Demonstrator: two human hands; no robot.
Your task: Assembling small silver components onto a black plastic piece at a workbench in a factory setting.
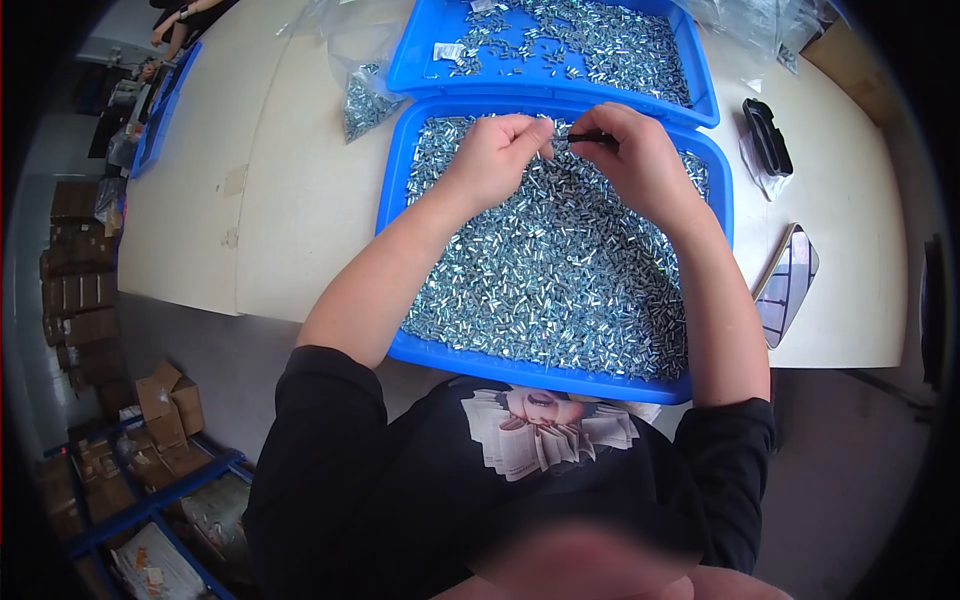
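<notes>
My left hand is pinched, thumb against fingers, over the far part of a blue tray; any small piece in that pinch is too small to name. Facing it, my right hand grips a slim black-handled tool, whose thin tip points at my left fingertips. Beneath both hands, a thick layer of small silvery metal pins or sleeves fills the tray.
Behind stands a second blue tray with scattered metal pieces. A clear bag of pieces lies left. To the right are a black case and a phone. Cardboard boxes sit on a blue rack at lower left; another person's arm shows far left.
</notes>
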